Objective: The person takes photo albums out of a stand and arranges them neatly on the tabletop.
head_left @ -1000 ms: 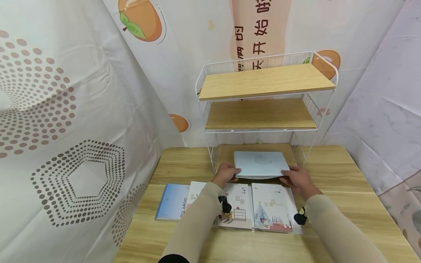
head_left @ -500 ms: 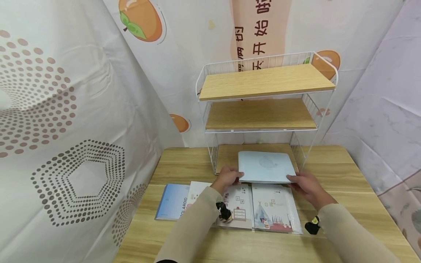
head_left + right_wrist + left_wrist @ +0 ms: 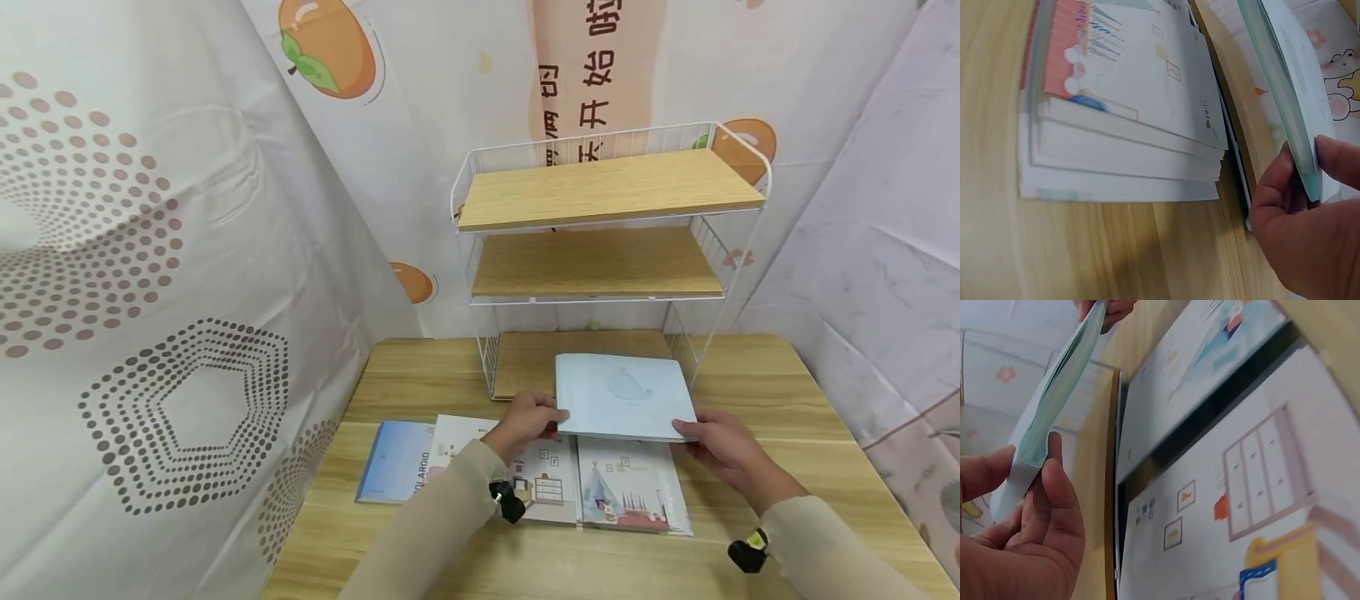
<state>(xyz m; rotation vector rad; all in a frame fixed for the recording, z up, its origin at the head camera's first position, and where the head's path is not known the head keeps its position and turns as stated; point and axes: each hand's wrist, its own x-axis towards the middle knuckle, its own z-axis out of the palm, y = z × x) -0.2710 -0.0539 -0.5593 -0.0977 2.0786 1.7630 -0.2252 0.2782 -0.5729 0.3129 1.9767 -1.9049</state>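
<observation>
A thin pale blue book with a whale drawing on its cover is held above the table, in front of the bottom shelf. My left hand pinches its near left corner, thumb on top and fingers beneath. At the near right corner, my right hand grips it in the same way. Page edges show along the book in the left wrist view. Below it lies an open illustrated album, partly hidden by the book and my left arm. Its stacked pages show in the right wrist view.
A white wire rack with wooden shelves stands at the back of the wooden table. To the left, a blue POLAROID-labelled book lies partly under another printed page. Patterned cloth hangs around the table.
Both hands have drawn the pale blue book out from the bottom shelf, toward me and slightly right. It now overlaps the open album, and more of the bottom shelf shows.
</observation>
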